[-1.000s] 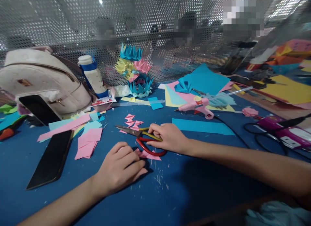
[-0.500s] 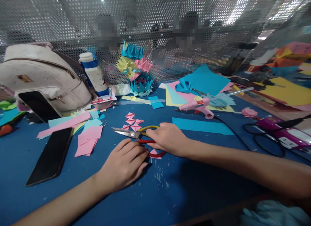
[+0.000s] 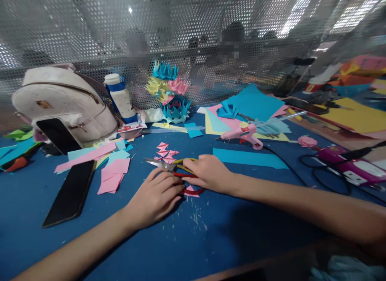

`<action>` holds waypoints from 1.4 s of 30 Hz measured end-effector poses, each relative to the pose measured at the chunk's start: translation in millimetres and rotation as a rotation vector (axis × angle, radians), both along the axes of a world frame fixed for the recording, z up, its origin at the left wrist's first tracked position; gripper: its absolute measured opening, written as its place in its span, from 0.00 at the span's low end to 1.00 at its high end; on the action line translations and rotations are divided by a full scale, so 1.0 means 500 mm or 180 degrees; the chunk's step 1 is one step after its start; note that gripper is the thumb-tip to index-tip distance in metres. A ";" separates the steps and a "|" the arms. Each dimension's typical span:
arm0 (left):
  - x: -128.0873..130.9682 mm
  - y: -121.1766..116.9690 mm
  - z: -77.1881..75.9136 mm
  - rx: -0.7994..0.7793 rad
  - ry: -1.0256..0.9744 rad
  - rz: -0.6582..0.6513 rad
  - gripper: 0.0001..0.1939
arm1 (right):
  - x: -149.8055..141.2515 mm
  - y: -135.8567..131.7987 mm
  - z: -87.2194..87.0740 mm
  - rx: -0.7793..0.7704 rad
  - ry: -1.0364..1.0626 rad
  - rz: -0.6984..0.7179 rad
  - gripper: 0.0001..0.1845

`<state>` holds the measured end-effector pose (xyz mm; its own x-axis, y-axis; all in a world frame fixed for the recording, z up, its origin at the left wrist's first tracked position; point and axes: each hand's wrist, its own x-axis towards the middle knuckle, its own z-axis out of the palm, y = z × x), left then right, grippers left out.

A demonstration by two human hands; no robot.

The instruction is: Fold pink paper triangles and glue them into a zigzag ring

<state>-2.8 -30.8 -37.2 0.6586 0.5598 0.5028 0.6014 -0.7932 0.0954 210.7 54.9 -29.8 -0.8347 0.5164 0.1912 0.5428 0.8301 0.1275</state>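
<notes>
My right hand [image 3: 212, 173] is closed around the handles of a pair of scissors [image 3: 167, 166], one handle yellow and the other red. Their metal blades point left over the blue table. Just in front of the blades, my left hand [image 3: 158, 197] rests low with curled fingers close together, its tips by the red handle. Whatever those fingers hold, if anything, is hidden. A piece of pink paper [image 3: 191, 188] shows partly through the red handle loop. Beyond the blades lie several small folded pink paper pieces [image 3: 164, 153].
Pink squares [image 3: 113, 178] and a phone [image 3: 69, 194] lie to the left. Behind stand a backpack [image 3: 64, 100], a bottle [image 3: 122, 100] and folded paper flowers [image 3: 175, 108]. To the right are a pink glue gun [image 3: 243, 134], a blue strip [image 3: 250, 158] and a purple power strip [image 3: 346, 164] with cables.
The view has shifted slightly, so background things sit a little differently. Both hands and the scissors keep nearly the same place, the left fingers now covering slightly more around the scissors' pivot.
</notes>
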 end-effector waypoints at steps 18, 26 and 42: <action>-0.018 0.003 0.000 -0.0583 -0.0180 0.0446 0.05 | 0.039 0.068 0.007 -0.0779 0.0730 -0.0480 0.18; -0.015 0.006 -0.005 -0.0695 -0.0126 0.0436 0.07 | 0.038 0.063 0.003 -0.0735 0.0910 0.0178 0.14; -0.018 0.008 -0.007 -0.0683 -0.0288 0.0318 0.03 | 0.019 -0.001 0.010 -0.0392 0.0778 0.1491 0.20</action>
<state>-12.0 -27.0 -40.5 0.5523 0.7203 0.4198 0.6572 -0.6859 0.3123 220.1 54.4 -25.0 -0.9198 0.1305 0.3702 0.1127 0.9912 -0.0694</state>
